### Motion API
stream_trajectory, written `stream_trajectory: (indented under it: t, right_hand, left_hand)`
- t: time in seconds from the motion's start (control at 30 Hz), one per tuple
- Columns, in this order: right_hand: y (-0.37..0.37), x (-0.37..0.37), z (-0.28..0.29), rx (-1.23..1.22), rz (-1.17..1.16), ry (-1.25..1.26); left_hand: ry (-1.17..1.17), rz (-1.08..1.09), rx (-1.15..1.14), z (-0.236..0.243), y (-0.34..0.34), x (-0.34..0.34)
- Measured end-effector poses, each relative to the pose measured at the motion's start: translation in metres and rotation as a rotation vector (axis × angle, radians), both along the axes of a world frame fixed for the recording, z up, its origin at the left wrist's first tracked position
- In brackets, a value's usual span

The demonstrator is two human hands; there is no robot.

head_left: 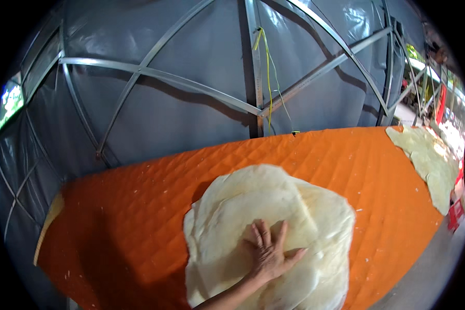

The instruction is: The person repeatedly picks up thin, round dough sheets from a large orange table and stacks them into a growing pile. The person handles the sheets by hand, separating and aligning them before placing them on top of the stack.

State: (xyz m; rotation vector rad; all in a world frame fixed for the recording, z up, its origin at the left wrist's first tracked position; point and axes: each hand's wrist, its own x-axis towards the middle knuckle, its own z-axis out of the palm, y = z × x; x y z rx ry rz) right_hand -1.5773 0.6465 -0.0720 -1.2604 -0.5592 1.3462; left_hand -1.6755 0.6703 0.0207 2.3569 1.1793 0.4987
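My left hand (271, 250) rests palm down with spread fingers on a stack of pale cream, irregularly shaped soft sheets (248, 196), pressed against the top one a little below its middle. The sheets overlap with uneven, wavy edges and lie on an orange quilted cover (113, 212). My forearm enters from the bottom edge. My right hand is out of sight.
Behind the orange surface stands a grey sheeted wall (191, 41) with a metal lattice (155, 72) and hanging yellow cord (268, 77). Another pale sheet (423, 165) lies at the right end, near a red object (454, 214). A tan edge (49, 222) shows at left.
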Motion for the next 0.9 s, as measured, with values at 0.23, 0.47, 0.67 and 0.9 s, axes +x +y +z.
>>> stream_trajectory:
  t: [0.23,0.47,0.67,0.9]
  right_hand:
    - [-0.021,0.078,0.184,0.323,0.13,-0.765]
    - [-0.048,0.074,0.288,0.504,-0.072,-1.634]
    - [-0.044,0.04,0.08,0.039,0.312,-1.845]
    - [-0.086,0.083,-0.002,0.313,0.411,-1.501]
  left_hand:
    - [-0.577,-0.247,0.031,0.126,-0.056,0.089]
    - [-1.727,-0.613,-0.711,0.125,-0.065,0.119]
    - [-1.868,-0.071,-1.306,-0.035,-0.118,0.008]
    - [-1.732,0.438,-1.479,-0.117,-0.206,-0.135]
